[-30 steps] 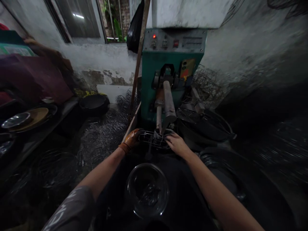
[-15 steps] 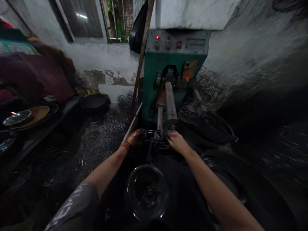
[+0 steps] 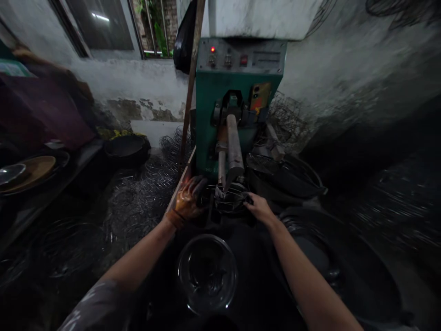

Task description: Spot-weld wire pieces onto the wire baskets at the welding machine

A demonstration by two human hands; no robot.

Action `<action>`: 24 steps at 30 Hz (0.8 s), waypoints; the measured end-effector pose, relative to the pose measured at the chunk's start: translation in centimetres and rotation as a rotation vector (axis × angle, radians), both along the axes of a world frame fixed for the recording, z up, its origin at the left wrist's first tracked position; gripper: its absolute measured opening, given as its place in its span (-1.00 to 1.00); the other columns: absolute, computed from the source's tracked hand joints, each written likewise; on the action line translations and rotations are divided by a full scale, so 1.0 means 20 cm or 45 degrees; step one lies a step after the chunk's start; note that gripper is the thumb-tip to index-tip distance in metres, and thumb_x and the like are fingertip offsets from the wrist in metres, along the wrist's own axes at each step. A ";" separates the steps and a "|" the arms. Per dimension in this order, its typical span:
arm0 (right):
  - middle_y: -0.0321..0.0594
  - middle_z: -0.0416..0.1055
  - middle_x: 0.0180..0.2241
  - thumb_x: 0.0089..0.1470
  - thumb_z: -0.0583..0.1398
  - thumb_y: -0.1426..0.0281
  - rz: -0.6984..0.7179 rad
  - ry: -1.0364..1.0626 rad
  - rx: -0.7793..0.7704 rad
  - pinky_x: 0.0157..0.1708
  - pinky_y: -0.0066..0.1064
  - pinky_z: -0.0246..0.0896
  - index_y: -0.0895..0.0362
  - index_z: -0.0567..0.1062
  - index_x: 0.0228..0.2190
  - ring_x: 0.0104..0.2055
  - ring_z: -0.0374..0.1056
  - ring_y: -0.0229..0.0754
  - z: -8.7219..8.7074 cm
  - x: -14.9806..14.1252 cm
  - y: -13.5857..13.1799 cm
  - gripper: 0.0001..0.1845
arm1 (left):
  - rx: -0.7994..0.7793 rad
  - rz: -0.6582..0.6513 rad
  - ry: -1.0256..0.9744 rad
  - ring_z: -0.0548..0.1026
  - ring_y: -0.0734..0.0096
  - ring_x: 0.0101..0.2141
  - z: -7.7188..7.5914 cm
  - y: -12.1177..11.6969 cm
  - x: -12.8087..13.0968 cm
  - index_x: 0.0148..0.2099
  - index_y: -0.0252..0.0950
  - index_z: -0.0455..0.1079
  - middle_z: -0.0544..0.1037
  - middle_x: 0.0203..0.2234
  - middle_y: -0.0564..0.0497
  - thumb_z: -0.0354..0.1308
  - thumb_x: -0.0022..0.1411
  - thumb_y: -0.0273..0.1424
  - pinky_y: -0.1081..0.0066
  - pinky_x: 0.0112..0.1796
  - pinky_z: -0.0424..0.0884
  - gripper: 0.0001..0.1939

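A round wire frame (image 3: 236,189) sits at the tips of the green spot-welding machine (image 3: 209,158), under its metal arm (image 3: 234,142). My right hand (image 3: 259,208) is bare and pinches the frame at its right side. To the left of the frame is my left hand (image 3: 188,198), in an orange-brown glove with dark fingers. Its fingers are stretched out and apart, with nothing seen in them. Nearer to me stands a clear round bowl (image 3: 182,271) with small dark, shiny pieces in it, too dim to name.
Tangled wire rings (image 3: 134,193) cover the floor at left. A black basin (image 3: 126,148) stands by the wall. Large dark pans (image 3: 365,271) are at right. A wooden pole (image 3: 190,87) leans beside the machine, and a phone (image 3: 261,94) is fixed to its front.
My left hand has come away from the wire frame and its fingers have spread. The frame has shifted right relative to the machine's tips, still in my right hand. The view has turned slightly right.
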State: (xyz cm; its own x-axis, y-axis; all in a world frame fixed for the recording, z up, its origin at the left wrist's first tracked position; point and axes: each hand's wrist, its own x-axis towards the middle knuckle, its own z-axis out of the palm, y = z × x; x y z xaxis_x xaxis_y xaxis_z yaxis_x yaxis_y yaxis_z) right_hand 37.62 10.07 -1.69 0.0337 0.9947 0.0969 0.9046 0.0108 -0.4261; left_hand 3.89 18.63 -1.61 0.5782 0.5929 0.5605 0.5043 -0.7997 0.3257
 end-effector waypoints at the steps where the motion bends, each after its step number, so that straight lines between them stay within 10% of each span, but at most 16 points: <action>1: -0.03 0.63 -0.09 0.10 0.19 0.48 -0.017 -0.002 -0.019 0.02 -0.20 0.41 0.17 0.61 -0.05 -0.02 0.54 0.02 0.00 -0.02 0.01 -0.62 | 0.004 -0.024 0.059 0.22 -0.19 0.36 0.03 -0.01 0.05 0.49 -0.27 0.12 0.29 0.36 -0.28 0.39 0.09 -0.06 -0.06 0.32 0.20 0.02; 11: -0.10 0.65 -0.18 0.17 0.25 0.48 0.049 -0.332 0.137 -0.04 -0.31 0.38 0.09 0.64 -0.12 -0.10 0.53 -0.04 0.16 -0.19 -0.01 -0.76 | -0.339 0.169 -0.024 0.57 -0.06 0.03 -0.13 0.02 0.14 0.20 -0.34 0.44 0.61 0.01 -0.24 0.28 0.10 -0.28 0.04 0.09 0.49 -0.40; 24: -0.03 0.64 -0.17 0.15 0.24 0.54 0.173 -0.448 0.097 0.06 -0.26 0.35 0.11 0.62 -0.13 -0.05 0.53 0.03 0.32 -0.41 0.16 -0.75 | -0.559 0.263 -0.197 0.59 0.03 -0.01 -0.28 0.08 0.01 0.24 -0.29 0.35 0.60 0.01 -0.15 0.38 -0.03 -0.37 0.10 0.03 0.55 -0.25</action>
